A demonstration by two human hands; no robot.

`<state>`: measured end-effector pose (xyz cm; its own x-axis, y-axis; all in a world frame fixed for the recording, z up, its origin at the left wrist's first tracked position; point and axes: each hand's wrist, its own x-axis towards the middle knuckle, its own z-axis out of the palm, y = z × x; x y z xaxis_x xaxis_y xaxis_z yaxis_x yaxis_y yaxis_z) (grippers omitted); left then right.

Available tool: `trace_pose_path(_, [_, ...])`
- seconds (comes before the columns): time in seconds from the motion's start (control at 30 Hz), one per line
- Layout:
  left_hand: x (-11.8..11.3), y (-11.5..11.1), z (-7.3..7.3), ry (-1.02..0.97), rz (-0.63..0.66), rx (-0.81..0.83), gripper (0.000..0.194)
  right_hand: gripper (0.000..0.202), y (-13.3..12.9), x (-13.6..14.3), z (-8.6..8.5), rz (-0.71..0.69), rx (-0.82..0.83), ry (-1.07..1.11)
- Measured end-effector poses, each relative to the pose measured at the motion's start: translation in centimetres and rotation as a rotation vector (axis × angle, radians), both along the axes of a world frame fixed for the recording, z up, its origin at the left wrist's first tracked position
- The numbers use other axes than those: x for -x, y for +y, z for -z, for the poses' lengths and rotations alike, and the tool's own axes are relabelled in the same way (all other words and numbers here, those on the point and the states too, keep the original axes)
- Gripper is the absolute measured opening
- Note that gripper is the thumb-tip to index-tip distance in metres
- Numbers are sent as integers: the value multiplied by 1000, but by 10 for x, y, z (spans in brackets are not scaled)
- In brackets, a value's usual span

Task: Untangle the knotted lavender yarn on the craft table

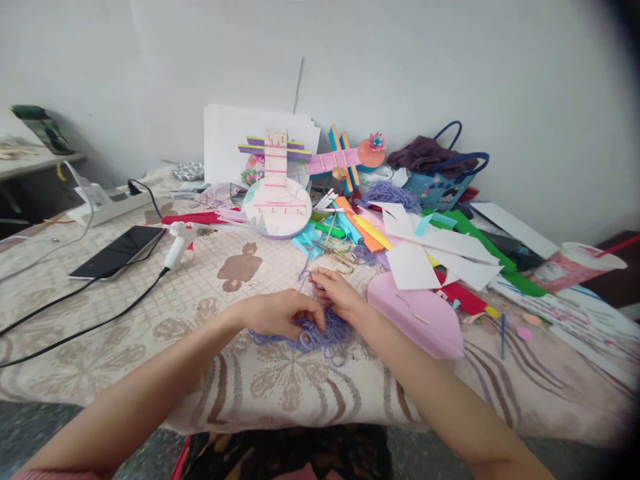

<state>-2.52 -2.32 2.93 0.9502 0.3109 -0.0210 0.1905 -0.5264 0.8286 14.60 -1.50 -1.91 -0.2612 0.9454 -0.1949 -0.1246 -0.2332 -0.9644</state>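
Both hands meet at the worktop's (125,347) near edge over a loose tangle of purple yarn (320,333): the left hand (280,313) pins the heap with fingers curled into it, while the right hand (336,292), at its 1 o'clock, pinches a strand between narrow fingers, seemingly to tease it free. A pink foam piece (417,313) lies at 3 o'clock, a glue gun (179,241) at 10 o'clock.

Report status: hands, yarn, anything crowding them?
Left hand and right hand both pinching purple yarn tangle. Pink foam piece close right; gold scissors just beyond.
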Motion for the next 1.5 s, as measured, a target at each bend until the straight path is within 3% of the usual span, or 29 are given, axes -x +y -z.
trace_pose_path(0.07, [4, 1, 0, 41, -22, -19, 51, 20, 0, 0, 0, 4, -11, 6])
trace_pose_path(0.13, [13, 5, -4, 54, -76, 6, 60, 20, -1, 1, -1, -9, -12, 29])
trace_pose_path(0.23, [25, 11, -13, 134, -198, -19, 34, 21, -1, 1, -2, -33, 13, 52])
trace_pose_path(0.3, [29, 15, -15, 234, -258, -125, 21, 21, -1, 2, -2, -26, 22, 59])
trace_pose_path(0.4, [28, 18, -13, 284, -445, -369, 13, 20, 0, 2, -2, -24, 30, 67])
trace_pose_path(0.47, [26, 19, -9, 271, -590, -480, 19, 19, 0, 2, -2, -22, 29, 64])
trace_pose_path(0.53, [26, 20, -7, 291, -561, -455, 26, 20, -1, 2, -2, -18, 23, 59])
trace_pose_path(0.67, [36, 21, -12, 302, -271, -324, 33, 21, -2, 2, -2, -10, 11, 50])
trace_pose_path(0.8, [50, 13, -25, 273, -240, -394, 25, 21, -1, 0, -2, -20, 1, 60])
trace_pose_path(0.9, [52, -4, -24, 316, -212, -384, 24, 20, -1, 0, -3, -24, 1, 54])
trace_pose_path(1.03, [47, -28, -6, 340, -347, -423, 19, 21, -2, 2, -4, -6, -6, 31])
trace_pose_path(1.13, [49, -29, 3, 321, -402, -407, 19, 20, -2, 2, -3, -10, -5, 33])
trace_pose_path(1.23, [57, -18, -4, 288, -471, -467, 22, 20, -2, 2, -4, -18, -9, 47])
trace_pose_path(1.37, [68, -3, -27, 243, -623, -687, 17, 22, -3, 1, -6, -19, -23, 59])
trace_pose_path(1.5, [74, 10, -32, 387, -732, -781, 16, 19, -4, 1, -7, 2, -51, 42])
